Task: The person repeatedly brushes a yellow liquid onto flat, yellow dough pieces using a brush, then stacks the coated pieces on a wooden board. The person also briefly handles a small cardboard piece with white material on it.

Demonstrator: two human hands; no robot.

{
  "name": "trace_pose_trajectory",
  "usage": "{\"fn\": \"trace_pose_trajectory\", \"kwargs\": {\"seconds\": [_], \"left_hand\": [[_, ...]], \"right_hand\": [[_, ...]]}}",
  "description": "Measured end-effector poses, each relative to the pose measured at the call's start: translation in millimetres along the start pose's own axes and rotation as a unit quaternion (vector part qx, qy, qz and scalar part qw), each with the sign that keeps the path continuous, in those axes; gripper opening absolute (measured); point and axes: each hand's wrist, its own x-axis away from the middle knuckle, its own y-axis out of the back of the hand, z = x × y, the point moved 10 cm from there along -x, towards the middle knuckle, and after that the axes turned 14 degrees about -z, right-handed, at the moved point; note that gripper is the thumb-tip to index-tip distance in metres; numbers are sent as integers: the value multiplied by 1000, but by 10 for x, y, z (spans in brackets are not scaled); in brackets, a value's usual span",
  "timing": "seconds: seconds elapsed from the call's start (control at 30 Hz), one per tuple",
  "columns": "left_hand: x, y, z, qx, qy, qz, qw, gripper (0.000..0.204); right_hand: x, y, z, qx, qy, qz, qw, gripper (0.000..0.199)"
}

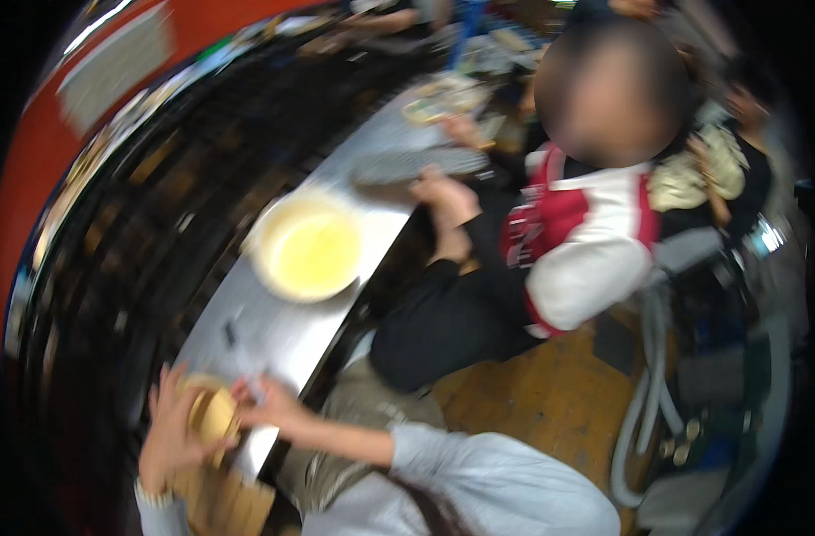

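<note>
My left hand is closed round a tan, round, bowl-like piece, with the thumb across its near side. Blur hides the exact kind of this piece. Just to the right of it, my right hand has its fingers bent in a pinch, its fingertips close to the piece's rim. A thin pale thing seems to rise from those fingers, too smeared to name. Both hands are over the near end of a long metal bench. A small dark object lies on the bench just beyond them.
A large cream bowl with a yellow inside stands further along the bench. Beyond it, a person in a red and white top holds a grey, flat, long piece. Dark racks run along the left. A grey hose hangs at the right.
</note>
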Motion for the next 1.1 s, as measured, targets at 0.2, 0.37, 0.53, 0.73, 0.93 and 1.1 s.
{"fn": "trace_pose_trajectory", "kwargs": {"seconds": [0.2, 0.37, 0.53, 0.73, 0.93, 1.1], "left_hand": [[-57, -53, 34, 82, -38, -104, 990, 94], [-53, -49, -11, 75, -66, -126, 987, 92], [-87, 32, 24, 96, -22, -115, 989, 88], [-123, 24, 3, 90, -55, -101, 989, 99], [-1, 121, 121, 135, -56, -60, 987, 77], [95, 125, 216, 168, -41, -44, 984, 63]], "right_hand": [[18, -173, 11, 36, -4, 38, 999, 45], [30, -111, 62, 44, 9, -8, 999, 41], [-55, -175, -93, 27, 1, -29, 999, 45], [67, -39, 23, -17, 6, -47, 999, 46], [80, -84, 24, 9, -20, -57, 998, 45], [172, -159, 148, 3, -44, -39, 998, 41]]}}
